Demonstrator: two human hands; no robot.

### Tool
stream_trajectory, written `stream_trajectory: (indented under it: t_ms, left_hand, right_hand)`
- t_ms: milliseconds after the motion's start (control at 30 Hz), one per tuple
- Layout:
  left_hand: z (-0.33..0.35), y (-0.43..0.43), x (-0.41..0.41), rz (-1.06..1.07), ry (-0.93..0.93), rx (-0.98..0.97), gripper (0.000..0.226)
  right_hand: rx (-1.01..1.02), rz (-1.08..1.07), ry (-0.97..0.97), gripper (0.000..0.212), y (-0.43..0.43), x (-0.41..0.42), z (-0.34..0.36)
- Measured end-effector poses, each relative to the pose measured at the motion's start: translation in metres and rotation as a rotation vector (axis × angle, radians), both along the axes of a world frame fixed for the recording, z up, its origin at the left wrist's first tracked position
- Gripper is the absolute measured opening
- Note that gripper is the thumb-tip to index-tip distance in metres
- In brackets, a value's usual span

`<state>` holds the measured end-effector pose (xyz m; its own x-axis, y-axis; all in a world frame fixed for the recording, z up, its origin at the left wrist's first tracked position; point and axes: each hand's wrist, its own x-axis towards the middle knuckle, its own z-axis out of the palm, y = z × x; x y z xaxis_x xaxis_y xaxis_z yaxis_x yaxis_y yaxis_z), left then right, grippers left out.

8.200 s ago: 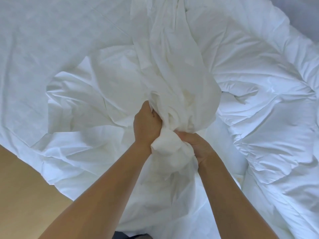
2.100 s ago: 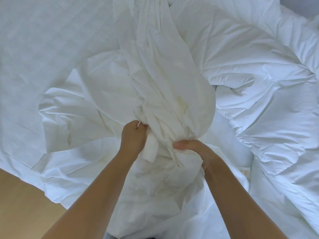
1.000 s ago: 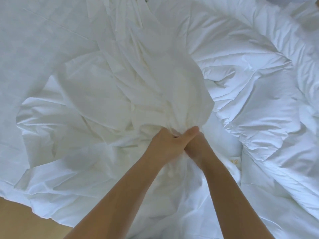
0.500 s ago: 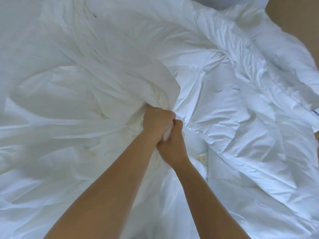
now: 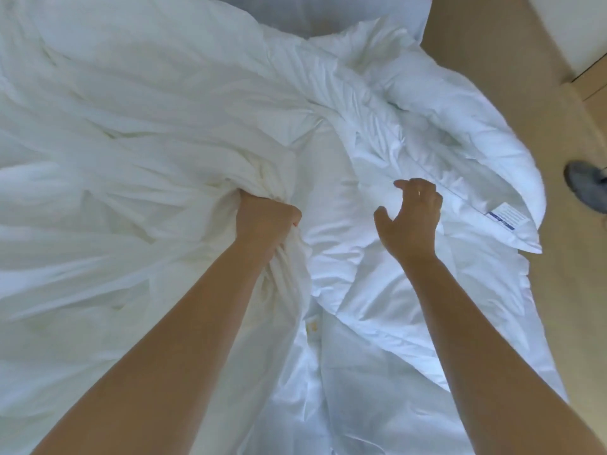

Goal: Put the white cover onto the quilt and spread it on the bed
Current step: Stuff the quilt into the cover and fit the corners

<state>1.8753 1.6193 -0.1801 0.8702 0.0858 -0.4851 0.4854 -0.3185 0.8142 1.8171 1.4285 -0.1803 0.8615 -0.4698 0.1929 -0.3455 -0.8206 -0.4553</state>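
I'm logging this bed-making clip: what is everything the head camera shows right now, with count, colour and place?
white cover: one, creamy white, bunched across the left
quilt: one, bright white, crumpled on the right, beside the cover
label: one, white with a blue edge, at the quilt's right corner
bed: one, white, smooth patch at the top beyond the quilt
floor: one, tan, along the right
grey object: one, possibly a shoe, on the floor at the far right, cut off
left hand: one, grips a bunch of the cover, centre
right hand: one, fingers relaxed, over the quilt, holding nothing
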Motion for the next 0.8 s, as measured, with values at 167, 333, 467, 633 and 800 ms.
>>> stream_trajectory:
  t_ms: [167, 333, 467, 633, 800]
  left_hand:
    - [-0.004, -0.026, 0.008, -0.061, -0.035, 0.060, 0.029]
    - [-0.016, -0.050, 0.016, -0.073, -0.045, 0.116, 0.035]
    - [-0.031, -0.060, 0.021, -0.085, -0.055, 0.136, 0.029]
    - [-0.048, -0.068, 0.032, -0.025, 0.009, 0.088, 0.070]
    - [-0.055, -0.070, 0.035, 0.014, 0.012, 0.105, 0.077]
  right_hand:
    - [-0.257, -0.026, 0.205, 0.056, -0.066, 0.021, -0.006]
    - [-0.377, 0.024, 0.379, 0.059, -0.088, 0.039, -0.023]
    - [-0.397, 0.022, 0.425, 0.061, -0.095, 0.049, -0.035]
    - [-0.438, -0.043, 0.461, 0.066, -0.110, 0.057, -0.044]
    - [-0.533, -0.167, 0.532, 0.045, -0.132, 0.060, -0.049]
